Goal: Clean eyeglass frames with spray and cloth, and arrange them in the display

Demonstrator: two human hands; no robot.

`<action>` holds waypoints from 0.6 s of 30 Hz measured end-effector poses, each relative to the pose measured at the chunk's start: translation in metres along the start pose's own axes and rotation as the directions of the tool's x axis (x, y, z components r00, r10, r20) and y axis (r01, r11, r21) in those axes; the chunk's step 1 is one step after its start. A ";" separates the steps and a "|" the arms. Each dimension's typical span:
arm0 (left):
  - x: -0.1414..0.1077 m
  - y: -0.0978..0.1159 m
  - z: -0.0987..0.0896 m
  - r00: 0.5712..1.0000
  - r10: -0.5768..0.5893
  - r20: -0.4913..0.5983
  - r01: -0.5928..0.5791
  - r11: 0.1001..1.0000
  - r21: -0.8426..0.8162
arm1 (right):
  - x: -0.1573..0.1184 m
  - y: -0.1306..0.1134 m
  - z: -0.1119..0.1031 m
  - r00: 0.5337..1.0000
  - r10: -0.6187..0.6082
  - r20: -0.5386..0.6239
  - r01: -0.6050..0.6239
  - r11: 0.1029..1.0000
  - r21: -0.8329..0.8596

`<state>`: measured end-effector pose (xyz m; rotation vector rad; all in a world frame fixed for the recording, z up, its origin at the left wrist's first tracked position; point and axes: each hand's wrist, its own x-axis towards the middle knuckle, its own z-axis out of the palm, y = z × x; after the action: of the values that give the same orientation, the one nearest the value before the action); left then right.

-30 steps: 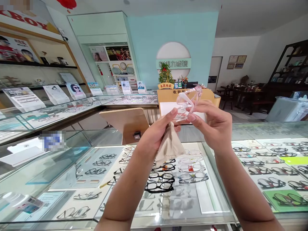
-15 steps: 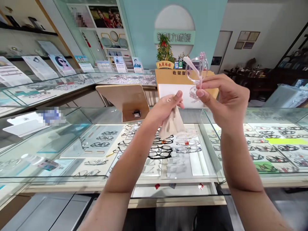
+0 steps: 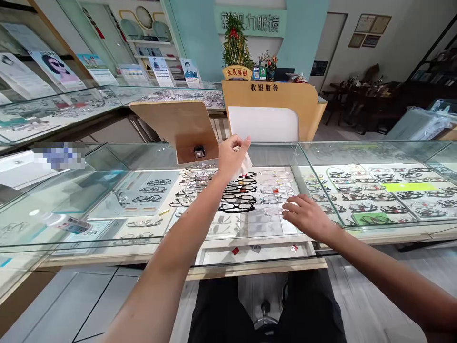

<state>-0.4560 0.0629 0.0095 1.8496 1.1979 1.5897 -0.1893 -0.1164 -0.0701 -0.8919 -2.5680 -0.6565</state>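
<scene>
A person's left hand (image 3: 232, 157) was raised above a glass tabletop (image 3: 264, 155) in an optical shop, its fingers (image 3: 243, 142) pressed together on a beige lens cloth (image 3: 244, 165), most of which was hidden behind the hand. The right hand (image 3: 306, 216) reached low across the glass, well apart from the left, with its fingers (image 3: 294, 206) spread and holding nothing. A clear plastic eyeglass frame (image 3: 274, 211) showed just beside the right fingertips, too faint to tell whether it lay on the glass or beneath it. Rows of black eyeglass frames (image 3: 237, 200) sat under the glass between the 2 hands, slightly nearer the left. A tilted tan wooden panel (image 3: 174, 131) stood just left of the raised hand, limiting room on that side. Open space remained above the glass between the hands. To the right, a glass seam (image 3: 316, 190) ran near the right hand, and the tabletop's front rail (image 3: 257, 269) crossed below both forearms. A cashier desk (image 3: 271, 102) stood well beyond the counter.
</scene>
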 end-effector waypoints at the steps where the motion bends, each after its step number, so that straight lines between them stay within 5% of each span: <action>1: -0.003 0.003 -0.001 1.000 0.009 0.007 -0.009 1.000 0.008 | -0.002 -0.001 0.005 1.000 -0.022 0.018 0.023 0.999 -0.030; 11: -0.059 0.015 -0.039 0.990 0.129 -0.054 -0.125 0.989 0.077 | -0.002 0.012 0.031 0.996 -0.016 0.084 0.016 1.000 0.001; 18: -0.073 0.009 -0.044 0.973 0.231 -0.018 -0.219 0.940 0.263 | -0.003 0.009 0.035 0.998 -0.029 0.051 0.032 0.999 -0.044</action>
<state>-0.4926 -0.0109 -0.0144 2.1937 1.3081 1.6714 -0.1873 -0.0932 -0.0973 -0.8961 -2.6257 -0.7120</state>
